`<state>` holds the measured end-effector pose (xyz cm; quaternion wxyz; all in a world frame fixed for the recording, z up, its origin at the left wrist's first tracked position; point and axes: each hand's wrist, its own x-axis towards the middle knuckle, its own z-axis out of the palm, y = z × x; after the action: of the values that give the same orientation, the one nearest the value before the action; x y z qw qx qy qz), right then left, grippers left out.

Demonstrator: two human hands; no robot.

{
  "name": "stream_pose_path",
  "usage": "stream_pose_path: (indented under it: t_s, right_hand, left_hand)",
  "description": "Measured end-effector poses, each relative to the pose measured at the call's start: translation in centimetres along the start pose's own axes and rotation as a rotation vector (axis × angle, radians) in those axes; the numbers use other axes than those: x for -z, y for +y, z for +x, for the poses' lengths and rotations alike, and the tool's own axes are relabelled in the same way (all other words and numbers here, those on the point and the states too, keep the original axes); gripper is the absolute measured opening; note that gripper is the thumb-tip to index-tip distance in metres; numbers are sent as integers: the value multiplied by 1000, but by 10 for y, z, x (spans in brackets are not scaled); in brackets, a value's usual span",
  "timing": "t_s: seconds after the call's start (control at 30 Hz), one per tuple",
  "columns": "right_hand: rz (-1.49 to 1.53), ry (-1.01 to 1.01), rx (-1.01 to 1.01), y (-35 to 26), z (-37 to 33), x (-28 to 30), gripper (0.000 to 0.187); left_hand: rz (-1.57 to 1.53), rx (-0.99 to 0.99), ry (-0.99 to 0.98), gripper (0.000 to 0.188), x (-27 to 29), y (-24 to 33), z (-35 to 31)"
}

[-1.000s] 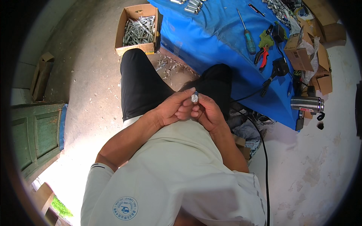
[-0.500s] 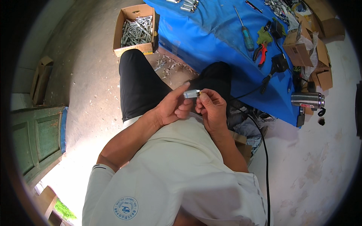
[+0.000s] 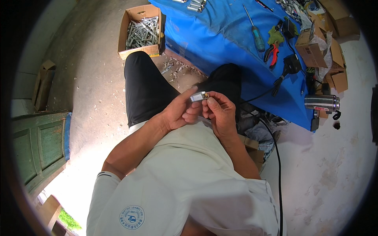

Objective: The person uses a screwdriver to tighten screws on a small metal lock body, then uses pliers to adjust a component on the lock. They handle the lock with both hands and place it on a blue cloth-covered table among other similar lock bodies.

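Observation:
Over my lap, my left hand (image 3: 181,111) is closed round a small silver, block-shaped metal piece (image 3: 198,96), thumb along one side and fingers curled beneath. A dark and brass-coloured end of the piece points right. At that end, my right hand (image 3: 221,112) has its thumb and index finger pinched together; the fingertips hide whether they grip the end or something tiny. Similar silver pieces (image 3: 195,6) lie at the far edge of the blue-covered table (image 3: 220,43).
A cardboard box (image 3: 124,37) of silver metal parts stands beyond my left knee. On the table lie a screwdriver (image 3: 258,38), red-handled pliers (image 3: 271,55) and a black plug (image 3: 292,65). A steel flask (image 3: 321,102) is at right; a black cable (image 3: 275,157) runs down beside me.
The silver piece has turned slightly in my left hand, so its dark and brass-coloured end shows more. My right fingertips have shifted a little at that end.

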<state>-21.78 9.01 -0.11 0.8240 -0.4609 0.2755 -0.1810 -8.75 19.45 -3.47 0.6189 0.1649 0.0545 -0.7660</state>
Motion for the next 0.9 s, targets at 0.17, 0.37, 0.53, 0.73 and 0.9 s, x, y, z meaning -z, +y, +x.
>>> stream_pose_path:
  t_s: [0.17, 0.37, 0.53, 0.73, 0.9]
  right_hand:
    - [34, -3, -6, 2, 0, 1, 19]
    - [40, -6, 6, 2, 0, 2, 20]
    - [-50, 34, 57, 0, 0, -4, 20]
    - [-190, 69, 124, 1, 1, -4, 18]
    - [-235, 53, 138, 2, 2, -2, 18]
  left_hand:
    - [-8, -6, 42, 48, -4, 2, -2]
    - [11, -36, 35, 48, -3, 2, -3]
    - [-1, -24, 56, 48, -4, 2, -2]
    - [14, 1, 44, 48, -1, 2, 1]
    - [26, 14, 59, 50, -1, 3, 2]
